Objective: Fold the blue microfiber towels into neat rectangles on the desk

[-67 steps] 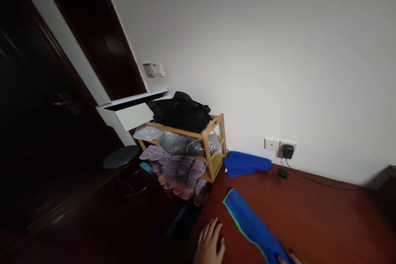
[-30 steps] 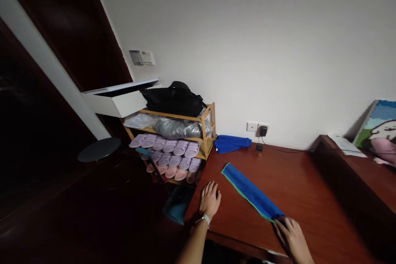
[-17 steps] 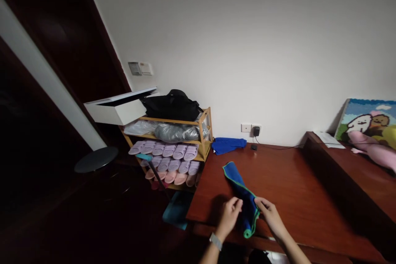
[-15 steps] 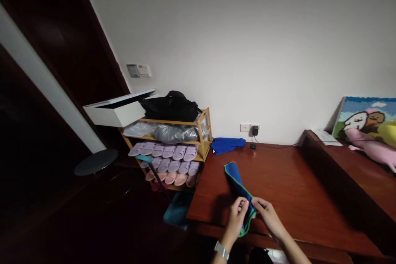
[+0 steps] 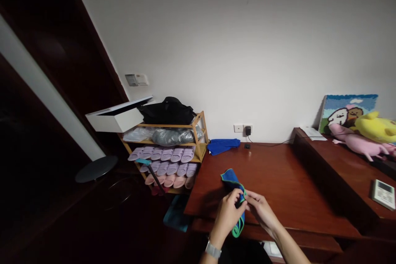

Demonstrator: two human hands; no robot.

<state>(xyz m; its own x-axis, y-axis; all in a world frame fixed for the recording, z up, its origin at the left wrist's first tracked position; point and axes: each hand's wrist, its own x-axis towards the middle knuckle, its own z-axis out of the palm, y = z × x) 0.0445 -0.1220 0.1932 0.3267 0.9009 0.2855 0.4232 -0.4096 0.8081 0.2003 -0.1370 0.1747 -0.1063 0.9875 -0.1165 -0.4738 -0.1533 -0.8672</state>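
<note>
A blue cloth with a green edge (image 5: 230,179) lies partly rolled near the front left of a dark red wooden table (image 5: 278,181). My left hand (image 5: 228,214) is closed round the rolled near end of the cloth. My right hand (image 5: 259,208) pinches the same end from the right, fingertips meeting the left hand's. The far end of the cloth rests on the table. A second blue cloth (image 5: 222,146) lies folded at the table's back left corner.
A wooden shoe rack (image 5: 173,152) with several lilac slippers, a black bag and a white box stands left of the table. A charger (image 5: 248,130) is plugged into the wall socket. Plush toys (image 5: 368,136) and a small white device (image 5: 383,194) sit on the raised ledge at right.
The cloth lay flat and long on the table with my left hand flat beside it. Both hands came together on its near end and rolled it up; it is now much shorter.
</note>
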